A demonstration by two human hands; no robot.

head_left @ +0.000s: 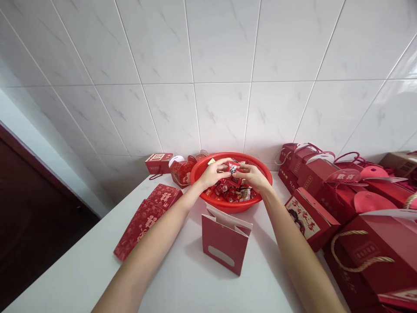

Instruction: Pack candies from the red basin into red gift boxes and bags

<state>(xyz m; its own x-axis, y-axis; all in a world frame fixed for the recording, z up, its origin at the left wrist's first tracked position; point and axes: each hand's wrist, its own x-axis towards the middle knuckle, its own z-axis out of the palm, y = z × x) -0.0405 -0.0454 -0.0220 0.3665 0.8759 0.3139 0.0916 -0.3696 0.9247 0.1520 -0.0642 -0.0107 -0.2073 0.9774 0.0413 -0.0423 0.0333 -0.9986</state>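
Observation:
Between the fingertips of both hands is a small red wrapped candy (233, 168) with a black-and-white character on it. My left hand (215, 172) pinches its left side and my right hand (253, 176) its right side. They hold it over a red plastic basket (231, 208) heaped with wrapped candies (224, 190), mostly red. In front of the basket stands an open-topped red paper box (224, 243), upright, with a pale oval window on its near face. Its inside is largely hidden from me.
Flat red patterned boxes (146, 221) lie at left. Behind them are a small red box (159, 163) and a rounded red container (181, 171). Many red gift boxes with rope handles (361, 256) crowd the right side. A tiled wall (221, 108) rises behind the white table (176, 278).

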